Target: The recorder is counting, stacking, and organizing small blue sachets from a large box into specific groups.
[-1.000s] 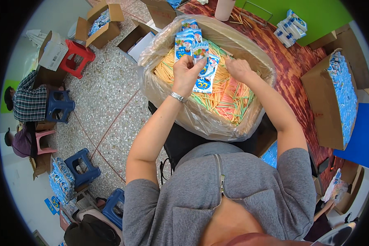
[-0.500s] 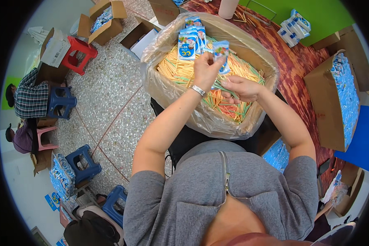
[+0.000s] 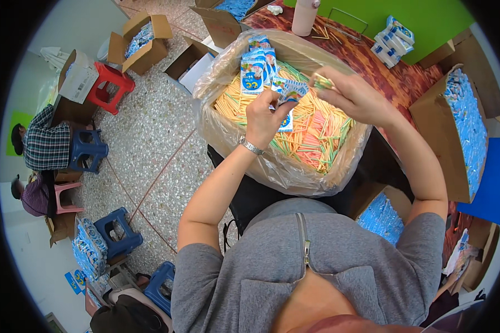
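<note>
My left hand (image 3: 264,119) pinches a small blue-and-white packet (image 3: 294,93) over the box. To its right, my right hand (image 3: 356,95) is closed around a bunch of thin sticks (image 3: 323,82), their ends pointing toward the packet. Below both hands, a mass of thin yellow, orange, pink and green sticks (image 3: 244,111) fills a box lined with a clear plastic bag (image 3: 211,119). Several more blue-and-white packets (image 3: 252,77) lie overlapping on the sticks at the far left. Another packet (image 3: 286,123) lies partly hidden beside my left hand.
A red-patterned table (image 3: 391,83) carries a pink bottle (image 3: 305,16) and stacked packets (image 3: 393,41). Cartons of blue packets stand at the right (image 3: 465,133) and near my lap (image 3: 380,219). Stools, including a red one (image 3: 110,86), and seated people (image 3: 47,139) are at the left.
My right hand has lifted from the sticks, moving up and right with a bunch in it. The packet in my left hand has tipped from upright to slanting, and that hand has lowered slightly.
</note>
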Demonstrator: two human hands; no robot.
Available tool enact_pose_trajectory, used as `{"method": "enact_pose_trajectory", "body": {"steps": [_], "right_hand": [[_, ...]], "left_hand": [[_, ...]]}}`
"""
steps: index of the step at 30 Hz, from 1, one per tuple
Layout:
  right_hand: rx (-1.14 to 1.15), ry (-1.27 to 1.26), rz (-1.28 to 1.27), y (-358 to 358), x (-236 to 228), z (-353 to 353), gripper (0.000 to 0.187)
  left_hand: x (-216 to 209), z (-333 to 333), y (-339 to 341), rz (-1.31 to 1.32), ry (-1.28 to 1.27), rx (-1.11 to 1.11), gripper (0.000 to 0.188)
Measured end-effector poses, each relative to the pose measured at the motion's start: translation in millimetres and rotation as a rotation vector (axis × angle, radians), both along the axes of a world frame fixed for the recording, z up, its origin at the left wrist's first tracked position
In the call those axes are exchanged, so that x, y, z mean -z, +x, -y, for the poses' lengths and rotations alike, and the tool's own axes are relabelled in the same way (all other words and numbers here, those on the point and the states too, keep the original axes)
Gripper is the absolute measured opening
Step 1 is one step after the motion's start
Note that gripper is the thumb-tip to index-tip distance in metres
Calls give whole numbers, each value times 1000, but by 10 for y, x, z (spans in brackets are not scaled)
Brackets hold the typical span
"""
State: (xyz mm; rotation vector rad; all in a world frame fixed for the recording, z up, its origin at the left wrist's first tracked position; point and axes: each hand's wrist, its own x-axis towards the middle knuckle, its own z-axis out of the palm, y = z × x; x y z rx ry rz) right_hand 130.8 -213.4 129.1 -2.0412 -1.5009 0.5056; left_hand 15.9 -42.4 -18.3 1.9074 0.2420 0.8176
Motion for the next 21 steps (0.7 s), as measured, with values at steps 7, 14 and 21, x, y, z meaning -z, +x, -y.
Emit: {"method": "enact_pose_trajectory", "body": {"steps": [7, 14, 21], "right_hand": [[-143, -142, 151, 100, 24, -214, 44], [-234, -64, 183, 174, 25, -282, 46], [-298, -236, 274, 196, 13, -342, 47]], "left_hand": [[-112, 40, -46, 92, 163, -1, 27], [-176, 2, -130, 115, 245, 11, 25], [-159, -13, -144, 85, 203, 17, 24]]}}
